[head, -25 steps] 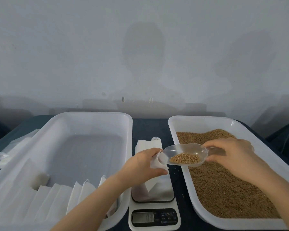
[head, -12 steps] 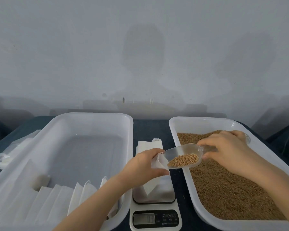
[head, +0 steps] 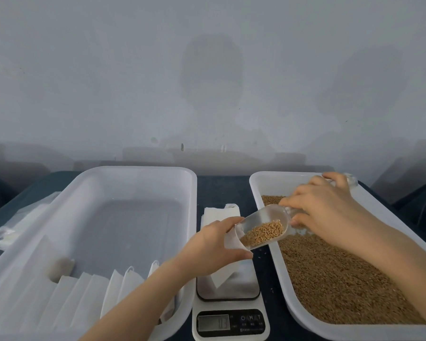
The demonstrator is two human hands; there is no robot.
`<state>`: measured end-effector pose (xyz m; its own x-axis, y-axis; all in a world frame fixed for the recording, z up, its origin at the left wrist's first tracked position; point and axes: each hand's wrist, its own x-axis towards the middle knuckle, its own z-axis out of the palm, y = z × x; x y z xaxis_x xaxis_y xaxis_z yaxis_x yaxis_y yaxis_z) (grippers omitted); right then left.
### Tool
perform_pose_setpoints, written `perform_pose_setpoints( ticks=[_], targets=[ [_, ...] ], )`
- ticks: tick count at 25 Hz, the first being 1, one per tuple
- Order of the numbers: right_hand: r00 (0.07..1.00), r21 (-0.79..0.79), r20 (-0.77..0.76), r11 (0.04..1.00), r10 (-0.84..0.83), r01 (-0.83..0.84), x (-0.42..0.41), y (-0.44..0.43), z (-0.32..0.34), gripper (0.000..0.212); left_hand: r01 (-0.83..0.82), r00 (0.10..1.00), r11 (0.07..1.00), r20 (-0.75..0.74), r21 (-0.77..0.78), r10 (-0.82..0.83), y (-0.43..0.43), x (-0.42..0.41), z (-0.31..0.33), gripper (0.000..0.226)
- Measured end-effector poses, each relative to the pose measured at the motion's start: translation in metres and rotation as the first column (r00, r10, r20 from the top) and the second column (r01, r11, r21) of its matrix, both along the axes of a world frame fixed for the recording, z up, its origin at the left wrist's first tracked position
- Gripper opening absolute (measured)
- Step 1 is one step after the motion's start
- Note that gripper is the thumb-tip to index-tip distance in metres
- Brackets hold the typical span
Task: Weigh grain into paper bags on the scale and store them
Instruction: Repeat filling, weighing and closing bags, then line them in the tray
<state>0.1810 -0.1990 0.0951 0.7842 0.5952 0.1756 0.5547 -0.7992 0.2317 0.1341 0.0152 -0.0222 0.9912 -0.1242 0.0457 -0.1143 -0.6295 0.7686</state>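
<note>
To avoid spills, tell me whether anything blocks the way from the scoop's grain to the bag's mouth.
Nothing visible does. The right hand tilts the scoop so its lip meets the mouth of the paper bag, which the left hand holds open over the scale.

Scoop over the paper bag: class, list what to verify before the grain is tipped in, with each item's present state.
1. Bag grip: left hand pinches the paper bag at its top: ok.
2. Bag's lower end rests on the scale platform: ok.
3. Lip of the scoop reaches the bag's mouth, tilted down: ok.
4. Scoop grip: right hand grips the handle: ok.
5. Scale display readable: cannot tell, digits blurred.
6. Spills: not ok, loose grains lie on the table beside the scale.
</note>
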Motion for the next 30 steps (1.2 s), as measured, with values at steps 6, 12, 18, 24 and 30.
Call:
perform_pose_setpoints(
  ticks=[6,12,18,24,30],
  targets=[
    [0.992,-0.153,0.111,0.987,0.064,-0.046,-0.007,0.010,0.015,0.032,0.002,1.000,0.999,0.021,-0.043,-0.001,-0.001,0.001,0.002,0.069],
    [0.904,-0.178,0.363,0.969,0.225,-0.170,-0.027,0.026,0.021,0.032,-0.023,0.999,0.999,0.037,-0.030,0.024,0.001,-0.001,0.002,0.073],
    [0.865,-0.235,0.436,0.960,0.246,-0.155,-0.042,0.029,0.016,0.026,-0.026,0.999,0.999,0.035,0.027,0.025,0.001,-0.001,0.001,0.078],
    [0.884,-0.102,0.435,0.985,0.172,-0.141,-0.036,0.006,0.021,0.037,-0.036,0.999,0.999,0.036,0.013,0.036,0.002,-0.002,0.001,0.074],
    [0.943,0.042,0.090,0.947,-0.321,0.318,-0.008,-0.052,0.004,0.027,-0.041,0.999,0.998,0.005,0.037,0.040,0.003,0.002,-0.002,0.075]
  ],
)
